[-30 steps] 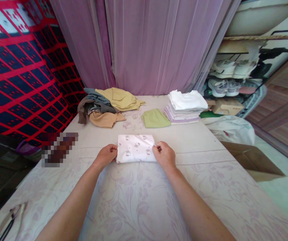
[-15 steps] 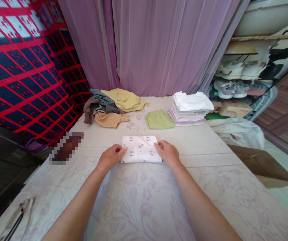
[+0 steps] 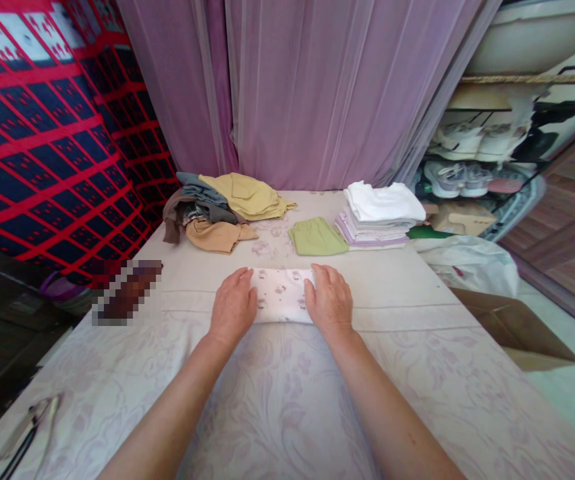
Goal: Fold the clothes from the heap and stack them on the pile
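Observation:
A folded white-pink garment (image 3: 281,293) with small printed figures lies on the bed in front of me. My left hand (image 3: 234,301) is on its left end, fingers over the edge and thumb along the top. My right hand (image 3: 331,297) grips the opposite end in the same way, thumb pointing inward. Both hands hide the garment's short sides. Just beyond it lies a folded green pair of shorts (image 3: 317,237). Beside that stands a stack of folded clothes (image 3: 382,217), white on top.
A loose heap of yellow, grey, brown and orange clothes (image 3: 237,200) lies at the back left. Purple curtains (image 3: 287,93) hang behind the bed. An open cardboard box (image 3: 517,327) and a shoe rack (image 3: 472,160) are at the right. A blurred-out object (image 3: 130,290) lies left.
Both hands have shifted from pinching the garment's side edges to lying further over its ends, fingers pointing forward. The garment stays in place.

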`<state>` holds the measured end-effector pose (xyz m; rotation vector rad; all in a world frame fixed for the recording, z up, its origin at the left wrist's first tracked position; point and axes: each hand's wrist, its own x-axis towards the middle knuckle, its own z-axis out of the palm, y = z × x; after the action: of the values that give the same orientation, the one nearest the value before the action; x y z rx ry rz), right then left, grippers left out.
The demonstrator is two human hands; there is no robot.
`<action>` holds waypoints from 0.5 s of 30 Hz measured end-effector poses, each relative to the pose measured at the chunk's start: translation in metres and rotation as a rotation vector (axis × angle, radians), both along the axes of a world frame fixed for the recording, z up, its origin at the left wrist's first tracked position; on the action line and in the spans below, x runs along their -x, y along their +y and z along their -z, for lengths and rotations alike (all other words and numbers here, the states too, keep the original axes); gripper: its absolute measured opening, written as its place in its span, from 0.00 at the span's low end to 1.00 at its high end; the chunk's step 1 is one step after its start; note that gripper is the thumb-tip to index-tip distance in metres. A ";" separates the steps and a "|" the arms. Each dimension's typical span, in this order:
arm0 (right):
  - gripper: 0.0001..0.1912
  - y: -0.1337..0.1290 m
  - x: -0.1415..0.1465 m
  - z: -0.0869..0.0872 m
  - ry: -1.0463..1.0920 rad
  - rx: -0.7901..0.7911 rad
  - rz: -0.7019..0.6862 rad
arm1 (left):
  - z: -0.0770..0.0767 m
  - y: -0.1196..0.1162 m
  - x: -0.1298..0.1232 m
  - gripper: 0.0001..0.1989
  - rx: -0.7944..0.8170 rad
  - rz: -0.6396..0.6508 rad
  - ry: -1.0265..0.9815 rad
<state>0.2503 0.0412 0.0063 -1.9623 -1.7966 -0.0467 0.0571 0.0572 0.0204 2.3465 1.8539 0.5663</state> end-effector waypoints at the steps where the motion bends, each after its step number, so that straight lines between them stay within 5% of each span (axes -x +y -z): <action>1: 0.22 0.003 0.007 0.000 -0.021 -0.013 -0.083 | 0.002 0.002 -0.009 0.22 -0.013 0.065 0.014; 5: 0.25 0.017 0.030 0.012 -0.059 0.202 -0.286 | 0.022 0.011 -0.039 0.24 0.113 0.084 0.071; 9: 0.25 0.022 0.029 0.024 -0.080 0.290 -0.274 | 0.039 0.014 -0.039 0.24 0.095 0.058 0.103; 15: 0.26 0.018 0.009 0.021 -0.075 0.328 -0.224 | 0.036 0.013 -0.023 0.26 0.130 0.054 0.120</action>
<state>0.2412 0.0595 -0.0143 -1.9788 -2.1764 0.2674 0.0798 0.0699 -0.0158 2.3839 1.8083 0.2965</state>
